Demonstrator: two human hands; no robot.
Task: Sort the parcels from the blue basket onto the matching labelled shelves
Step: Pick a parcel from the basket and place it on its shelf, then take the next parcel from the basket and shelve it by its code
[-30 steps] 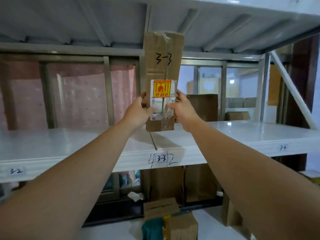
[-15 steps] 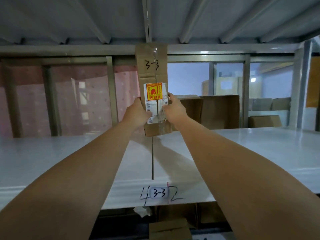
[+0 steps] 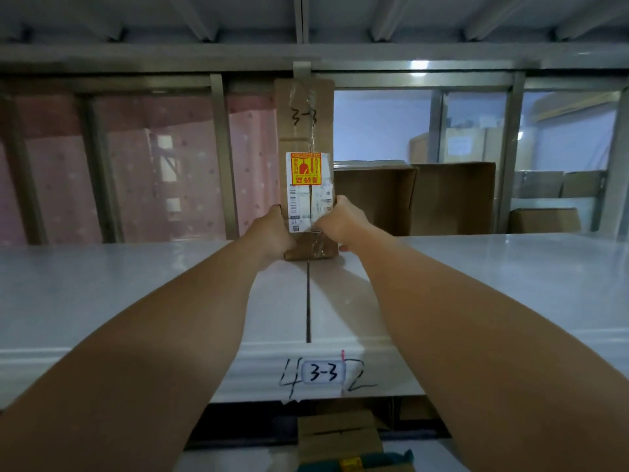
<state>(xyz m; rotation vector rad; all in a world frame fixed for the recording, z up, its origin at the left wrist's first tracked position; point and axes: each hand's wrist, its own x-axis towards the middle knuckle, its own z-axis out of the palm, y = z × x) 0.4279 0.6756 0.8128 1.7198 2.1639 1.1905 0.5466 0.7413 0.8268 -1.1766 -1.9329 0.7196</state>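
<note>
A tall, narrow cardboard parcel (image 3: 304, 131) with "3-3" handwritten on it and a yellow-red sticker stands upright on the white shelf (image 3: 136, 294), over the seam in the shelf's middle. My left hand (image 3: 272, 235) grips its lower left edge and my right hand (image 3: 343, 226) grips its lower right edge. The parcel's bottom edge seems to rest on the shelf surface. On the shelf's front lip, straight below the parcel, sits a label reading 3-3 (image 3: 323, 373).
Brown cartons (image 3: 449, 195) stand behind the shelf to the right, past grey uprights (image 3: 509, 158). A pink curtain (image 3: 146, 172) fills the back left. Another shelf (image 3: 306, 15) hangs overhead. Below the shelf lie more cartons (image 3: 337, 434).
Both hands have carried the parcel farther back and lower, down onto the shelf surface. The view has moved closer to the shelf.
</note>
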